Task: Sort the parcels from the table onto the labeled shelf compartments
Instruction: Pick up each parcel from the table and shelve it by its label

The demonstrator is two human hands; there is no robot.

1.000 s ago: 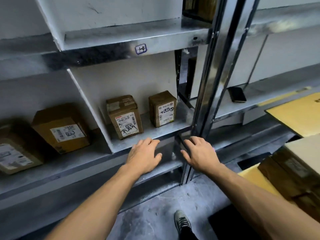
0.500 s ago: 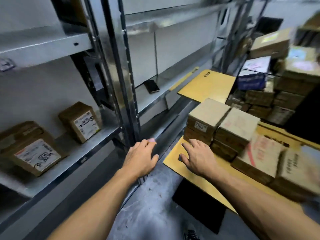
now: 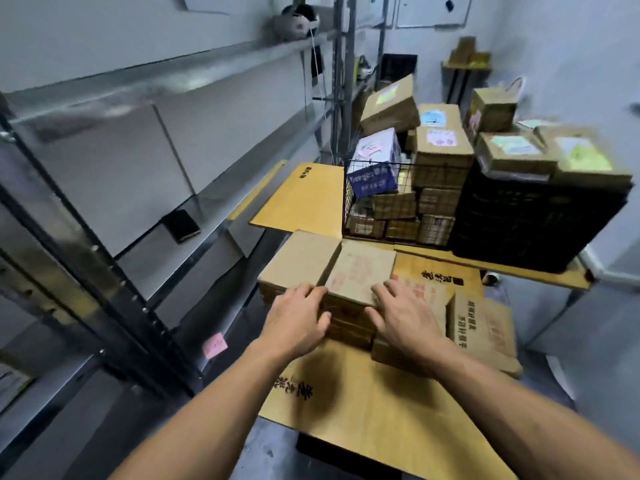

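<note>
A brown parcel with faded red print (image 3: 360,268) tops a short stack at the near edge of the table (image 3: 374,403), which is covered in yellow cardboard. My left hand (image 3: 298,320) rests against the parcel's left edge, its fingers lying over the neighbouring plain parcel (image 3: 298,261). My right hand (image 3: 401,317) lies against the right edge, fingers spread. Neither hand has closed around the parcel, and it sits flat on the stack. The metal shelf (image 3: 194,84) runs along my left.
A wire basket (image 3: 381,202) and a black crate (image 3: 519,220), both heaped with parcels, stand at the back of the table. More printed boxes (image 3: 481,327) lie to the right. A dark phone (image 3: 181,225) lies on the shelf, and a pink note (image 3: 214,346) sticks to its lower rail.
My view has swung right from the shelf compartments to the table. Both hands have left the shelf edge and come to the sides of the red-printed parcel.
</note>
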